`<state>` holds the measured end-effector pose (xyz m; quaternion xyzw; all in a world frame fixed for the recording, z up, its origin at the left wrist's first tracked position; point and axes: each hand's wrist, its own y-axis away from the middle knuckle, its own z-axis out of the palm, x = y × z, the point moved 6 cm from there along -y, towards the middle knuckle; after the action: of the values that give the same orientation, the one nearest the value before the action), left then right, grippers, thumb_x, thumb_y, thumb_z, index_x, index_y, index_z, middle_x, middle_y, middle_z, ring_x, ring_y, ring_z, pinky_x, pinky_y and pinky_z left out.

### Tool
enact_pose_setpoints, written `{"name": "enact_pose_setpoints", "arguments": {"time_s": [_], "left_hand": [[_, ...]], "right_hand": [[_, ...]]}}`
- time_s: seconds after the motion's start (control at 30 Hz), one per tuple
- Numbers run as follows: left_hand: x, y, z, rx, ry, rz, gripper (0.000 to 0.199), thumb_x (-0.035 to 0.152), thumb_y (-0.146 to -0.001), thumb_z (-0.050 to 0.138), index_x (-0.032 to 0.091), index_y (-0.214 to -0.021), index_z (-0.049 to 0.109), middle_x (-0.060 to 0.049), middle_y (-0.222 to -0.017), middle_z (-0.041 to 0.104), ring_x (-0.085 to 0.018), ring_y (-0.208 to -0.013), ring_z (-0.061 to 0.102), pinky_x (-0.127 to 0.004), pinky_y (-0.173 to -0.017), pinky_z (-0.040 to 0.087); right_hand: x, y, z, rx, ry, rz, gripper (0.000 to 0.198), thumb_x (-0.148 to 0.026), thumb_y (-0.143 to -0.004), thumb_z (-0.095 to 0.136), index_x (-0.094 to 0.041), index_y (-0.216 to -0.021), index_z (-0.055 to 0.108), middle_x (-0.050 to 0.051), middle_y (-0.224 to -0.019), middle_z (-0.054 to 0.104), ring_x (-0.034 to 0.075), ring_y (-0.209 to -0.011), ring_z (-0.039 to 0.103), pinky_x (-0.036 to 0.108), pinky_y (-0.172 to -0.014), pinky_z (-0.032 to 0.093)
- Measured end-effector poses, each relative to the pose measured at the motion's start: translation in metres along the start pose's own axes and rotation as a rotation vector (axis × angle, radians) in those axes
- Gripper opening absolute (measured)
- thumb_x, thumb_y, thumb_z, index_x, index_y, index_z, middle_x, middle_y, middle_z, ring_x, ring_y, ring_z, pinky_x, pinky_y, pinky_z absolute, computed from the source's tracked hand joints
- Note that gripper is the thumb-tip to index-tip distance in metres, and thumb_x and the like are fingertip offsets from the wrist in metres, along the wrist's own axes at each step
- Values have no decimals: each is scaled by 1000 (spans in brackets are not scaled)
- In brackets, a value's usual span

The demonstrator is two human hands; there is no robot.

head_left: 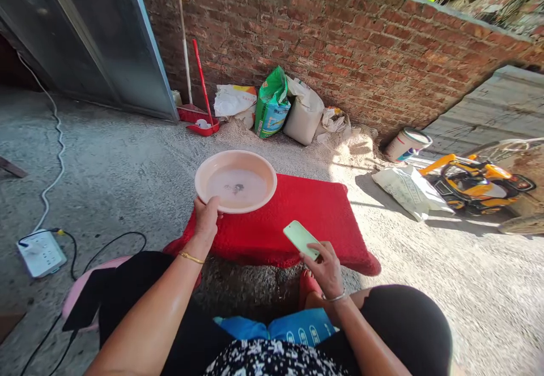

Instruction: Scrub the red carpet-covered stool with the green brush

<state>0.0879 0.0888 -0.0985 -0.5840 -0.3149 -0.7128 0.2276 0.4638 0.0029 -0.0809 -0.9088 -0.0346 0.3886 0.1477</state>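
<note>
My left hand (pixel 206 217) is closed on the near left rim of a pale pink plastic basin (pixel 272 178). A dark patch shows on the basin's pale bottom, but I cannot tell what it is. The basin is at the left part of a low table or bench draped with a red cloth (pixel 317 203). My right hand (pixel 326 268) grips the lower end of a light green mobile phone (pixel 301 239), tilted over the cloth's near edge. Its fingers are wrapped round the phone's right side. Blue printed fabric or plastic (pixel 297 326) lies between my knees.
A brick wall (pixel 314 30) runs behind, with a red dustpan (pixel 204 126), a green bag (pixel 272 104) and a white sack (pixel 304 114) at its foot. A bucket (pixel 407 144) and yellow toy excavator (pixel 476 183) stand right. A power strip (pixel 41 254) with cables lies left.
</note>
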Motion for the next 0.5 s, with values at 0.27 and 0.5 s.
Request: {"name": "enact_pose_setpoints", "arguments": {"time_s": [0.27, 0.5], "left_hand": [[-2, -1, 0, 10, -12, 6, 35, 24, -70, 63, 20, -101, 47, -1, -84, 61, -8, -47, 51, -18, -36, 39], [-1, 0, 2, -7, 33, -7, 36, 21, -70, 63, 20, -102, 47, 0, -83, 61, -8, -45, 50, -18, -35, 37]], "right_hand": [[-30, 8, 49, -189, 72, -254, 32, -49, -76, 67, -24, -96, 69, 5, -93, 57, 14, -79, 59, 24, -69, 48], [90, -7, -60, 259, 191, 188, 56, -69, -68, 58, -18, -86, 71, 6, -82, 60, 17, -66, 54, 32, -69, 46]]}}
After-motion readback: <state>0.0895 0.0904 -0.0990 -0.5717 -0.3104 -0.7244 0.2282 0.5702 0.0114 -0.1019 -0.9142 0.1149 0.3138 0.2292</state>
